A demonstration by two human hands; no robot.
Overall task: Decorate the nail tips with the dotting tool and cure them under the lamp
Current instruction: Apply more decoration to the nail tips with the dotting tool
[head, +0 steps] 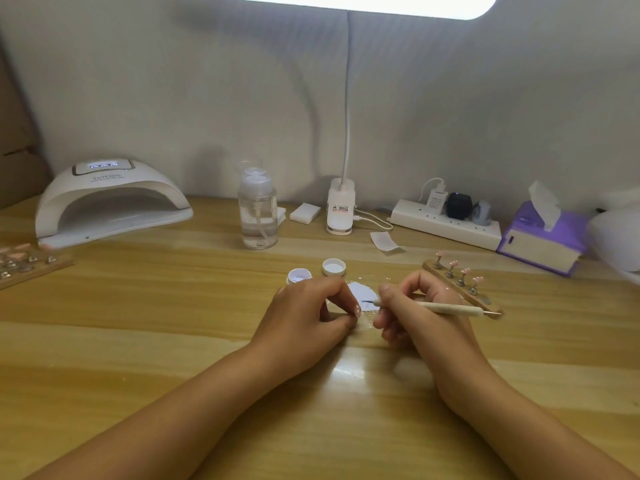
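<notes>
Dotting tool (450,308): light, stiff, slim, best pinched pen-like near its front, as the right hand (420,320) does mid-frame; left hand (304,317) curls, contents unclear.

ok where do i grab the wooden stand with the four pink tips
Probably pinch the wooden stand low by its long edges, from its right side: the pink tips stand on posts along the top, and the right hand crowds its left.

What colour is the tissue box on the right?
The tissue box is purple with a cream-white side, seen best in the head view.
</notes>
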